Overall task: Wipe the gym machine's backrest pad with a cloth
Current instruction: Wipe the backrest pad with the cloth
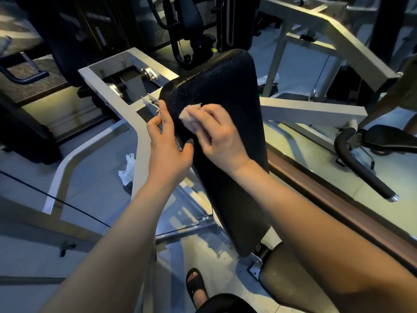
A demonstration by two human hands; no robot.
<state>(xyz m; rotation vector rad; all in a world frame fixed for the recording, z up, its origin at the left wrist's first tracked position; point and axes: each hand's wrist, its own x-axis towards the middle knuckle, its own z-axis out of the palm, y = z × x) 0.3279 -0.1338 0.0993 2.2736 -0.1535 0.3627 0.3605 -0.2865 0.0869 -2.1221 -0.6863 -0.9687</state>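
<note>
While the left hand (168, 143) grips the pad (225, 86) by its left edge, the right hand (216, 134) holds a wadded cloth (188, 117) against its upper face. Soft and light, the cloth looks best bunched under the fingers; the pad seems firm.

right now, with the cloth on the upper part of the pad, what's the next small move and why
Probably draw the right hand and cloth down the backrest pad: the cloth sits on its upper half, the long lower stretch is bare, and the left hand grips the pad's edge.
</note>
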